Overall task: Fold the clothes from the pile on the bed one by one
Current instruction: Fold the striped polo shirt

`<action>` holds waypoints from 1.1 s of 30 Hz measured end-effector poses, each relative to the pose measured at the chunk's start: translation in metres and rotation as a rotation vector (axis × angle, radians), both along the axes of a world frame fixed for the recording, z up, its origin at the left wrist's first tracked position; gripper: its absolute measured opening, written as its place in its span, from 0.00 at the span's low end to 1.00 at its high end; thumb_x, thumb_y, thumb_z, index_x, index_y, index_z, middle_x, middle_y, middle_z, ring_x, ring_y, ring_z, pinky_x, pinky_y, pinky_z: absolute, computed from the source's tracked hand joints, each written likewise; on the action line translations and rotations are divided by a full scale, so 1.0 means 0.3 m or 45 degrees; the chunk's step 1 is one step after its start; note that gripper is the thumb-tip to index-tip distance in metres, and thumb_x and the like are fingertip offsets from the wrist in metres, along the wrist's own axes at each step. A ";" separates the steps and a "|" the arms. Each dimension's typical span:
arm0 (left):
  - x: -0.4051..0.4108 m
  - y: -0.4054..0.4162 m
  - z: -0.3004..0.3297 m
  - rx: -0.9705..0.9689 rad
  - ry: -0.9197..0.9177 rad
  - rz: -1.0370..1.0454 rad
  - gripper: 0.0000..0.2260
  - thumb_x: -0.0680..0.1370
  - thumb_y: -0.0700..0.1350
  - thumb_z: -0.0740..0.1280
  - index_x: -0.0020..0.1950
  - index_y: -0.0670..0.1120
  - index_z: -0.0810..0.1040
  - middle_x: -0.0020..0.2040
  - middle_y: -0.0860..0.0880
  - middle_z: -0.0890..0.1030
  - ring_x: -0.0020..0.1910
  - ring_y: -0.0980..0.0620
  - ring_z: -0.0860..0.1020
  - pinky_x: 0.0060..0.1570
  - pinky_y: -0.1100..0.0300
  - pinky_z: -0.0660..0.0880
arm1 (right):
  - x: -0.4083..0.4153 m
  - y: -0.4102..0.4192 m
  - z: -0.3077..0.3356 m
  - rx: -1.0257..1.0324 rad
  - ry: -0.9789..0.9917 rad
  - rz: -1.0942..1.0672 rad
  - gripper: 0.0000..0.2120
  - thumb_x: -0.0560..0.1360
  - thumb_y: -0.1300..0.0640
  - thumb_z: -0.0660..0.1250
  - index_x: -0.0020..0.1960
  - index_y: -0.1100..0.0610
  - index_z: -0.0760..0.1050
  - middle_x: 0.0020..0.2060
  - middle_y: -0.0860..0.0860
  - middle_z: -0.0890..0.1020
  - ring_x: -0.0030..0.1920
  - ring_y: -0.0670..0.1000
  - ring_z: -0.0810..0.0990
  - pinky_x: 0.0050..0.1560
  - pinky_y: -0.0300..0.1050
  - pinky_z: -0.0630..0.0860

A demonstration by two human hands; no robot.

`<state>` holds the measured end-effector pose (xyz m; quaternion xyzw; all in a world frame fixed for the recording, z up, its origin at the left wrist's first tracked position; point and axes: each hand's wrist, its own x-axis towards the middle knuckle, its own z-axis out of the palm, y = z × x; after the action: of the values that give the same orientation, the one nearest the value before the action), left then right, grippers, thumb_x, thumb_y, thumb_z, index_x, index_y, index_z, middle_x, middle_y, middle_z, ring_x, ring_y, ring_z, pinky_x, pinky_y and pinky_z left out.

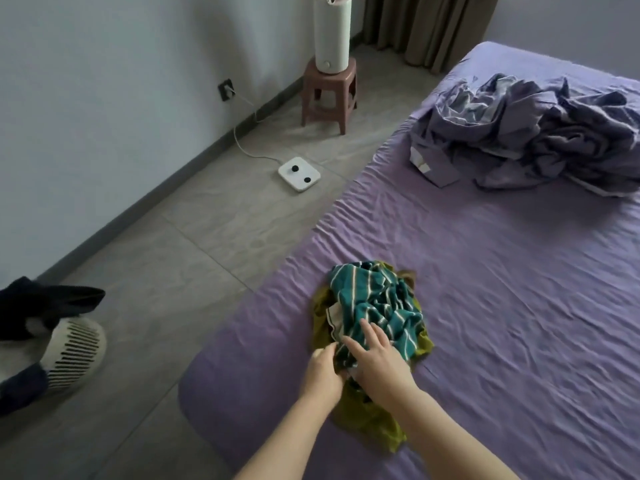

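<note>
Teal striped garment [375, 306] atop olive one [370, 424] — left hand [322, 372] grips it, right hand [377, 358] flat on it.

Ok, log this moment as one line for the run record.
stage: picking from pile | left hand: grips striped top edge | right hand: flat on it | olive garment: underneath | bed
</note>
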<state>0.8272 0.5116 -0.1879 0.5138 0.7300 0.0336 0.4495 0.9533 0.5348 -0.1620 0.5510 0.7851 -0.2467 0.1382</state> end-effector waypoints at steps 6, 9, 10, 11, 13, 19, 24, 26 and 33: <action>-0.044 0.138 -0.007 0.100 -0.132 -0.125 0.07 0.78 0.46 0.66 0.55 0.49 0.77 0.53 0.51 0.80 0.54 0.51 0.77 0.54 0.57 0.76 | 0.062 0.107 -0.014 0.095 0.327 -0.241 0.10 0.77 0.52 0.63 0.56 0.52 0.77 0.56 0.49 0.78 0.56 0.51 0.76 0.50 0.46 0.76; -0.047 0.255 0.159 0.192 -0.396 -0.246 0.05 0.79 0.45 0.65 0.55 0.48 0.74 0.49 0.52 0.77 0.51 0.53 0.76 0.50 0.62 0.74 | 0.136 0.153 0.114 0.113 0.639 -0.551 0.05 0.75 0.54 0.68 0.44 0.55 0.77 0.34 0.44 0.77 0.34 0.44 0.75 0.35 0.37 0.71; -0.038 0.297 0.234 0.229 -0.463 -0.301 0.07 0.79 0.46 0.64 0.56 0.47 0.74 0.49 0.51 0.77 0.50 0.54 0.76 0.50 0.62 0.73 | 0.153 0.166 0.178 0.122 0.741 -0.672 0.03 0.74 0.55 0.69 0.43 0.54 0.77 0.32 0.44 0.76 0.32 0.44 0.73 0.33 0.37 0.69; -0.027 0.337 0.308 0.267 -0.521 -0.360 0.08 0.80 0.47 0.64 0.57 0.46 0.74 0.49 0.51 0.77 0.50 0.53 0.76 0.50 0.62 0.74 | 0.168 0.178 0.249 0.146 0.856 -0.779 0.03 0.74 0.57 0.70 0.41 0.52 0.78 0.31 0.44 0.77 0.31 0.44 0.72 0.32 0.37 0.68; -0.006 0.403 0.443 0.301 -0.612 -0.484 0.10 0.79 0.50 0.65 0.58 0.48 0.73 0.51 0.51 0.79 0.51 0.52 0.78 0.52 0.58 0.75 | 0.197 0.199 0.403 0.292 1.010 -0.904 0.09 0.73 0.61 0.70 0.38 0.49 0.76 0.27 0.42 0.76 0.28 0.41 0.71 0.29 0.33 0.66; 0.047 0.471 0.790 0.444 -0.784 -0.668 0.08 0.75 0.51 0.70 0.50 0.49 0.78 0.43 0.54 0.81 0.41 0.60 0.79 0.41 0.66 0.73 | 0.313 0.188 0.837 0.650 1.074 -1.000 0.09 0.75 0.62 0.68 0.37 0.57 0.74 0.22 0.41 0.72 0.24 0.42 0.69 0.25 0.31 0.63; 0.125 0.493 1.052 0.594 -1.019 -0.632 0.06 0.75 0.43 0.70 0.51 0.45 0.80 0.46 0.46 0.83 0.46 0.50 0.82 0.51 0.53 0.79 | 0.394 0.079 1.088 0.870 1.074 -1.119 0.08 0.74 0.60 0.69 0.36 0.54 0.77 0.23 0.43 0.75 0.26 0.41 0.71 0.27 0.32 0.65; 0.177 0.478 1.155 0.680 -1.064 -0.710 0.06 0.76 0.40 0.69 0.52 0.40 0.79 0.45 0.44 0.83 0.43 0.53 0.82 0.47 0.57 0.79 | 0.431 0.025 1.158 0.956 1.042 -1.150 0.11 0.75 0.60 0.68 0.35 0.49 0.76 0.23 0.42 0.76 0.26 0.40 0.72 0.27 0.32 0.66; 0.395 0.349 1.350 0.908 -1.080 -0.944 0.01 0.77 0.42 0.69 0.45 0.48 0.80 0.39 0.49 0.82 0.36 0.53 0.81 0.42 0.58 0.79 | 0.539 -0.186 1.371 0.995 1.162 -1.167 0.06 0.74 0.65 0.66 0.49 0.57 0.79 0.41 0.52 0.82 0.44 0.52 0.79 0.40 0.34 0.75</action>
<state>0.9455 0.6163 0.2172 0.7902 0.2092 0.3154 0.4821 1.1149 0.4791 0.2494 0.6744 0.4869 -0.1870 -0.5226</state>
